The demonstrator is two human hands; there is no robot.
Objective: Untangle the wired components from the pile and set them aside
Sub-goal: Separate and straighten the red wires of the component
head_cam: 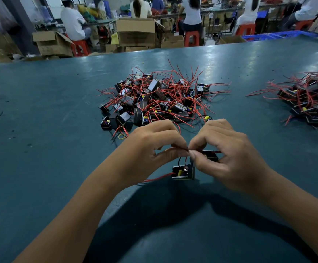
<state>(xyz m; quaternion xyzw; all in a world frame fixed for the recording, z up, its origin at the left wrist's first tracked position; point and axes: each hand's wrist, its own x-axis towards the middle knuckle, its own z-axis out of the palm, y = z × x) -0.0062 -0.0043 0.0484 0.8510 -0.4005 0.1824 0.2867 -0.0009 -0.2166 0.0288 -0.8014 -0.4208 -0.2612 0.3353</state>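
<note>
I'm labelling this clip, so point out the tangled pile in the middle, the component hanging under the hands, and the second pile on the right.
central pile (154,99), head view, middle of the tangle.
hanging component (181,172), head view, its open face.
right pile (309,99), head view, its centre.

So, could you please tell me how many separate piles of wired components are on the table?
2: the large pile at the table's centre beyond the hands, and a second pile at the right edge, partly cut off by the frame.

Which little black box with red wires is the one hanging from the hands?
The black box dangling by its wires just below the pinching hands, near the table's front. The others lie in the two piles farther back.
</note>
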